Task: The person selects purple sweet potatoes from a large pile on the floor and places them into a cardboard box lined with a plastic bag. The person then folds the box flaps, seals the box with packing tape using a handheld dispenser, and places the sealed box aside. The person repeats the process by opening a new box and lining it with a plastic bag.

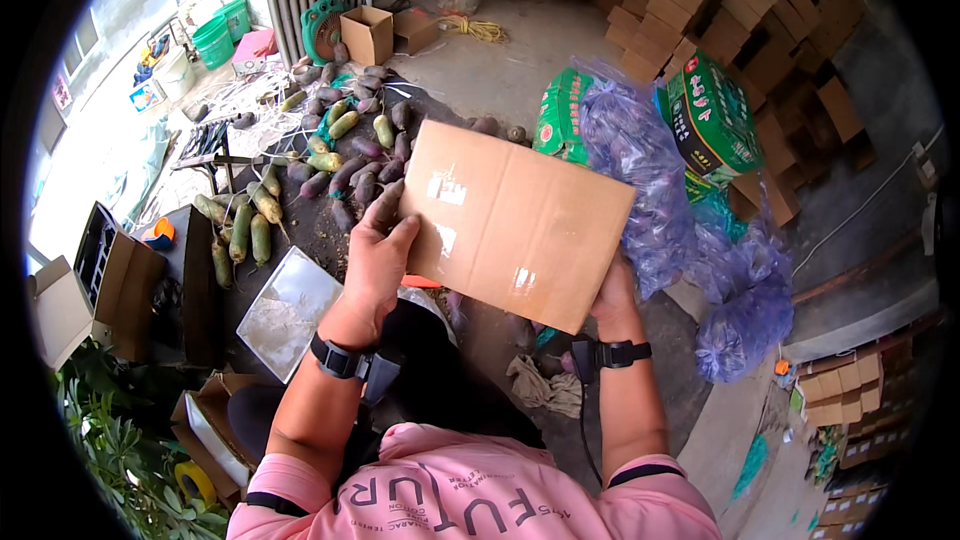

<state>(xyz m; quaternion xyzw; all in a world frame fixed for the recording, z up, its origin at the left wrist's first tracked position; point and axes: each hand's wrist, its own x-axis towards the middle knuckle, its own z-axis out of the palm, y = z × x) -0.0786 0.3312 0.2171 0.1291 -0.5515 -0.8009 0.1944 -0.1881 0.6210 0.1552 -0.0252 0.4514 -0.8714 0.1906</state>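
A cardboard box [517,217] is held up in front of me, one broad face toward the camera, with shiny bits of clear tape on it. My left hand [386,247] grips its left edge, thumb on the near face. At the lower right corner, my right hand [616,289] holds the box, its fingers mostly hidden behind the cardboard. Beyond the box, purple-skinned radishes [367,146] and green radishes [240,232] lie heaped on the dark floor to the left. The box covers part of that floor.
Stuffed purple plastic bags [637,165] stand to the right, by a green printed carton [709,116]. Stacked cardboard boxes [697,0] fill the back right. A clear-topped flat container [289,311] lies at my left, near an open carton [127,292] and a leafy plant [112,427].
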